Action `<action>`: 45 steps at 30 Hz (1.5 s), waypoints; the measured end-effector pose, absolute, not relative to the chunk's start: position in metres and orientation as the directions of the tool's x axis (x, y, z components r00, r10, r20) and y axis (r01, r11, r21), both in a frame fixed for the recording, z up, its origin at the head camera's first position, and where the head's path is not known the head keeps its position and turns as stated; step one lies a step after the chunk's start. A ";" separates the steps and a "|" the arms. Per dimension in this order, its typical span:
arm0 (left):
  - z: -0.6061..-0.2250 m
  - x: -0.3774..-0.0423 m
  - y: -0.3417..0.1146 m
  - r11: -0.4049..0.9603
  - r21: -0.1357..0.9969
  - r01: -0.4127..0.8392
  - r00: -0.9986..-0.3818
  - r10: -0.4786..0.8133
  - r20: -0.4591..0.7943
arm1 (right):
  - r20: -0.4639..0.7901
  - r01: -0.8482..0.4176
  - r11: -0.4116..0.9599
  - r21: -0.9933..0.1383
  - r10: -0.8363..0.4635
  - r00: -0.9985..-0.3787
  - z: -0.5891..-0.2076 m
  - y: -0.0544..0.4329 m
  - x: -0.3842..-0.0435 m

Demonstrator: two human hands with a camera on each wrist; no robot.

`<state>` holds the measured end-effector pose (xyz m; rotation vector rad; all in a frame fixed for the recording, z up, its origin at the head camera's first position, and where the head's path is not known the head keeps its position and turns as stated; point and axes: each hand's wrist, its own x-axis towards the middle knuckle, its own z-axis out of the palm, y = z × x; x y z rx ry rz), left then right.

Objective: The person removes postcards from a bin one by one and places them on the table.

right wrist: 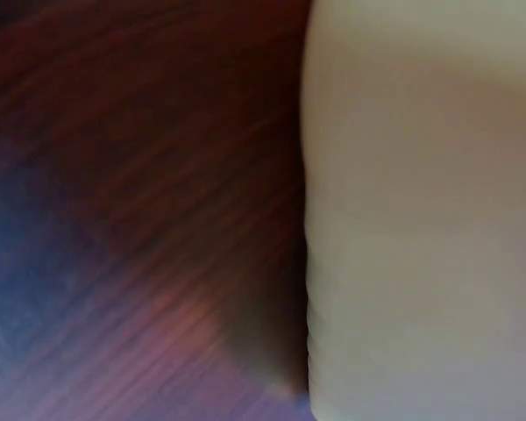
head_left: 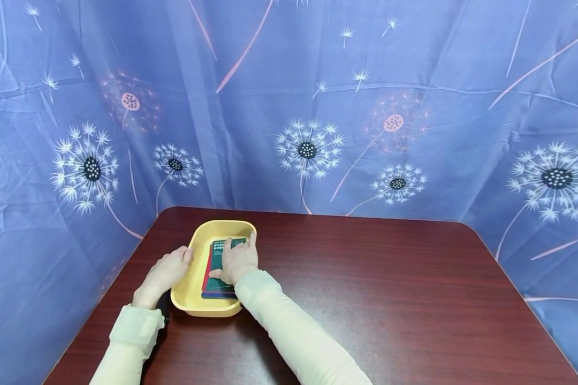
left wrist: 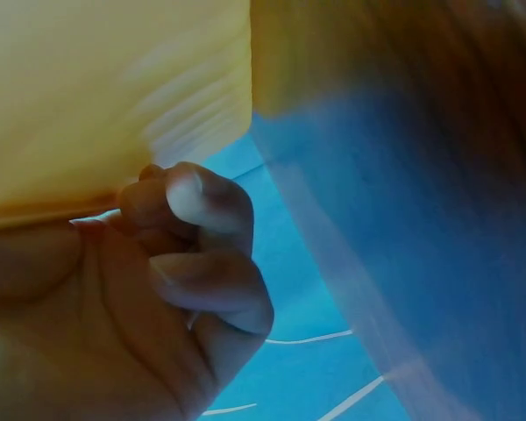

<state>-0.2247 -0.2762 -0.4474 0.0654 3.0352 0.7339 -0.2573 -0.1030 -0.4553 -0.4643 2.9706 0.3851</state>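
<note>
A yellow plastic basin (head_left: 189, 291) stands on the left part of the table. My left hand (head_left: 167, 271) grips its left rim; in the left wrist view the fingers (left wrist: 215, 210) are curled beside the basin's wall (left wrist: 79, 105). Inside lies a small stack: a dark green booklet (head_left: 217, 263) with white print on top, with a red edge (head_left: 206, 275) and a blue edge (head_left: 217, 294) showing beneath. My right hand (head_left: 240, 263) rests on the green booklet with its fingers spread, covering the booklet's right side. The right wrist view shows only the basin's outer wall (right wrist: 421, 219) and the table.
The reddish-brown wooden table (head_left: 366, 299) stretches away to the right of the basin. A blue curtain (head_left: 250, 123) with dandelion prints hangs behind the table and along its sides.
</note>
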 end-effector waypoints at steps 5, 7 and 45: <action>-0.448 -0.223 -0.276 0.891 0.452 0.034 -0.999 0.042 -0.009 | -0.131 -0.301 0.928 0.219 -0.278 -0.952 -0.455 -0.104 -0.257; -0.448 -0.223 -0.276 0.891 0.453 0.028 -0.999 0.041 -0.020 | -0.116 -0.283 0.932 0.226 -0.263 -0.958 -0.456 -0.105 -0.257; -0.446 -0.221 -0.273 0.898 0.437 -0.043 -0.998 -0.015 -0.067 | -0.010 -0.267 0.918 0.293 -0.276 -0.961 -0.459 -0.103 -0.255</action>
